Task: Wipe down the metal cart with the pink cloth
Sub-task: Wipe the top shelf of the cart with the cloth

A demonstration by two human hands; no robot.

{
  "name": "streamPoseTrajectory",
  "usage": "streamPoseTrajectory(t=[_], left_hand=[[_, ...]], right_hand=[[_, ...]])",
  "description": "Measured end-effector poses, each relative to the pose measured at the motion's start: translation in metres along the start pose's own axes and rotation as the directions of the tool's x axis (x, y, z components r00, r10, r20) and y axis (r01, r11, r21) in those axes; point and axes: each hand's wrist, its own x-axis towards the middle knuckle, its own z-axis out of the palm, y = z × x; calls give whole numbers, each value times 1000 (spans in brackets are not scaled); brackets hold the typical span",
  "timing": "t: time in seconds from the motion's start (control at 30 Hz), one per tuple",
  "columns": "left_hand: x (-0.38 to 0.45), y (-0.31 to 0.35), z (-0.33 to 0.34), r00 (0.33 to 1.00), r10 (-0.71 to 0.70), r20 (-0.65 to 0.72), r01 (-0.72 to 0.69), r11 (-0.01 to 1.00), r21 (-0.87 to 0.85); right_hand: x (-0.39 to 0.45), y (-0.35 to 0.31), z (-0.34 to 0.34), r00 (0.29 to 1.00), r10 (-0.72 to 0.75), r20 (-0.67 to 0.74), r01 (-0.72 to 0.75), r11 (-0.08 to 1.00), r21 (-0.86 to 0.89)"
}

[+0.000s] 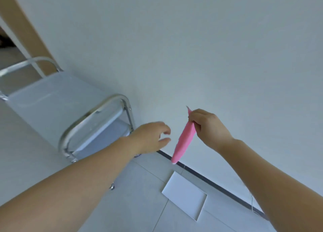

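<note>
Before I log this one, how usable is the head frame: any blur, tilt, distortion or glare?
Head view: strongly tilted, wide-angle bend along the baseboard; light is soft and even; left hand is motion-blurred at the fingers; right hand pinching the pink cloth is fairly sharp; mild glare on the metal cart rails.

Left hand (150, 137) bare; right hand (208, 126) bare; forearms unsleeved; no rings, no watch.

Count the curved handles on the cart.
2. One handle arches over the cart's near end, beside the left hand; the other handle is at the far end, partly cut off.
</note>
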Motion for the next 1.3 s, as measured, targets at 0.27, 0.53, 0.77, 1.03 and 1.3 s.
streamPoseTrajectory(t=[0.27, 0.53, 0.77, 1.03, 1.3], left_hand=[[-59, 78, -112, 943, -70, -324, -4, 975, -222], [-137, 83, -134, 901, -216, -377, 129, 962, -241], [-209, 27, -158, 894, -298, -336, 326, 945, 31], [-304, -97, -198, 867, -380, -323, 433, 895, 108], [-372, -230, -244, 864, -411, -291, 445, 893, 60]], right_hand=[[13, -104, -87, 919, -388, 77, 385, 922, 47], [4, -170, -81, 831, -542, 127, 534, 840, 96], [36, -218, -33, 842, -476, 253, 493, 870, -4], [85, -332, 63, 836, -434, 336, 488, 868, -94], [142, -432, 152, 863, -331, 382, 420, 890, -179]])
